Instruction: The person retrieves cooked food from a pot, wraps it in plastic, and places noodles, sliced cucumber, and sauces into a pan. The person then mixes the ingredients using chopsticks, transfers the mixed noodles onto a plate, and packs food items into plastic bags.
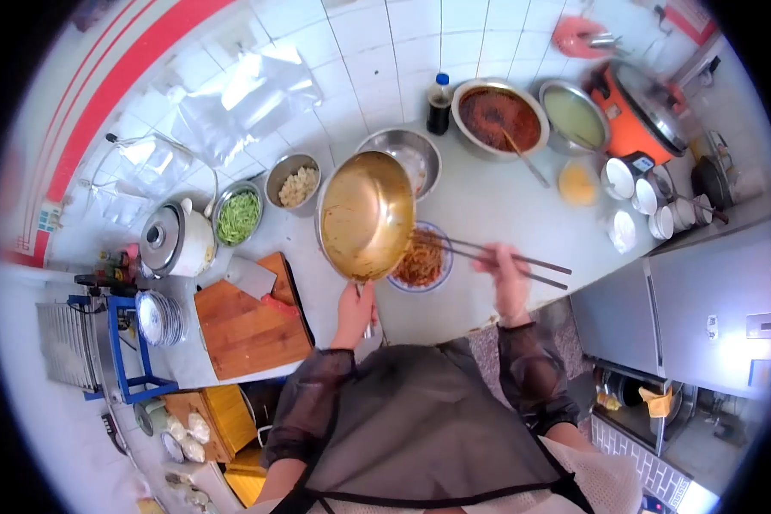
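My left hand [354,319] is closed round the short handle of a metal pan [368,210], which is tilted so that its oily, sauce-smeared inside shows. Just right of the pan, and partly hidden by it, a blue-rimmed plate [445,278] holds reddish-brown noodles [421,259]. Long dark chopsticks [535,261] are gripped in my right hand [507,283], slightly blurred, with their tips over the noodles. Behind the pan stands a steel basin [420,158].
Along the wall are a bowl of shredded greens [238,218], a bowl of pale chopped food [298,186], a dark bottle [439,107], a basin of red sauce [497,120] and an orange cooker [630,116]. A cleaver [250,278] lies on the cutting board [253,330] at left.
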The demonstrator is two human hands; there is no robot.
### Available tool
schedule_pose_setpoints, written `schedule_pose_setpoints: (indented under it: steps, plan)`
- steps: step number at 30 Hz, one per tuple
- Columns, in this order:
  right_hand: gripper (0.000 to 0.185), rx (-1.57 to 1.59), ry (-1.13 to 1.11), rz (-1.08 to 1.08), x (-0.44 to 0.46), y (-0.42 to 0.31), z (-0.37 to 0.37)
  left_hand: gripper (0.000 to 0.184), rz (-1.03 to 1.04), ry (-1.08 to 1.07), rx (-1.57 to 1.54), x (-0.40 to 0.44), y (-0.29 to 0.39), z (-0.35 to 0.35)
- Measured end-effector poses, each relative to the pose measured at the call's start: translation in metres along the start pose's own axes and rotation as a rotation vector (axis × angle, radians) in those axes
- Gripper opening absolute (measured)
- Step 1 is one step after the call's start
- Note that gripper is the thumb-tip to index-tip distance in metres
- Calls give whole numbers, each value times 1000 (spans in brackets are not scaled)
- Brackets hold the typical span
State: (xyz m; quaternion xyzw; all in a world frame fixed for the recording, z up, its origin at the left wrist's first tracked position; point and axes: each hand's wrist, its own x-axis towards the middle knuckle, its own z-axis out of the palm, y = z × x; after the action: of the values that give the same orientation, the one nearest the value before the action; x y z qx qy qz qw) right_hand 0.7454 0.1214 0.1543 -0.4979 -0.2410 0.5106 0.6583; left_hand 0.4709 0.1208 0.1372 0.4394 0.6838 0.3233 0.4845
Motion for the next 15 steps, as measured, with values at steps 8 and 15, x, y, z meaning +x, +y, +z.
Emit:
schedule_pose_setpoints:
  steps: [8,15]
  plan:
    - [30,-1256,-582,-321,184,82,130,22,-434,-779,-768,186,21,26]
    - [44,-1321,-784,-903,235,84,129,32,-250,-517,-383,239,28,41]
